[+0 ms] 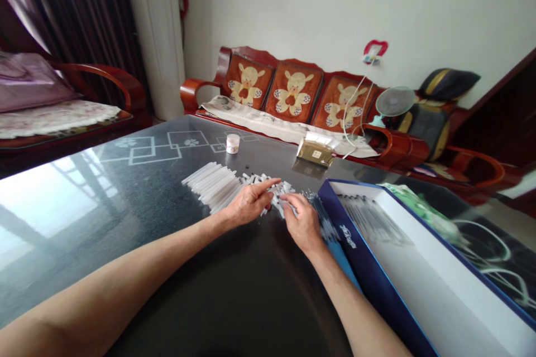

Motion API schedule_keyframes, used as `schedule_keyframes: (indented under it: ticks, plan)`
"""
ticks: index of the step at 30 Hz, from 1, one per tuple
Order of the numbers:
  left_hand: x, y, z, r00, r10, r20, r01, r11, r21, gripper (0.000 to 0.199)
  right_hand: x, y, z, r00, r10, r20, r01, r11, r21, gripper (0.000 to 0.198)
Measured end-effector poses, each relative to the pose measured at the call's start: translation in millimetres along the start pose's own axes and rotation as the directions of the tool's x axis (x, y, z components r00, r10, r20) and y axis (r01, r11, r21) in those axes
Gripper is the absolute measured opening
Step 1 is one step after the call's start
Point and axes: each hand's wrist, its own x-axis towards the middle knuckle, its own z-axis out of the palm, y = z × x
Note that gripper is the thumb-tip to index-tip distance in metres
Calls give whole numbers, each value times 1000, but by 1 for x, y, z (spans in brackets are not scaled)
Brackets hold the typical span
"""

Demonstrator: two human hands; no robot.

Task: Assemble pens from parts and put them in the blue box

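My left hand (251, 202) is over a pile of small white pieces like pen caps (287, 187), its index finger stretched out to the right and its other fingers curled. My right hand (305, 224) is just beside it, thumb and fingers pinched together at the pile's near side. Whatever is between the fingers of either hand is too small to make out. Left of the pile lies a row of whitish pen barrels (213, 185), side by side. Right of my right hand are thin dark pen refills (321, 215), lying against the blue box.
An open blue box (341, 217) with several clear pens (372, 217) inside stands at the right, a green plastic bag (422, 212) beyond it. Farther back on the dark glossy table (167, 201) are a small white cup (233, 144) and a gold tissue pack (315, 153).
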Motion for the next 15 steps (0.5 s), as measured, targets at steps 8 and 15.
schedule_keyframes:
  ticks: [8, 15]
  plan:
    - [4, -10, -1, 999, 6, -53, -6, 1000, 4, 43, -6, 2, 9, 948, -217, 234, 313, 773, -551, 28]
    - [1, -4, -1, 999, -52, -11, 53, 997, 61, 41, -5, 4, 11, 957, -213, 195, 285, 809, -514, 16]
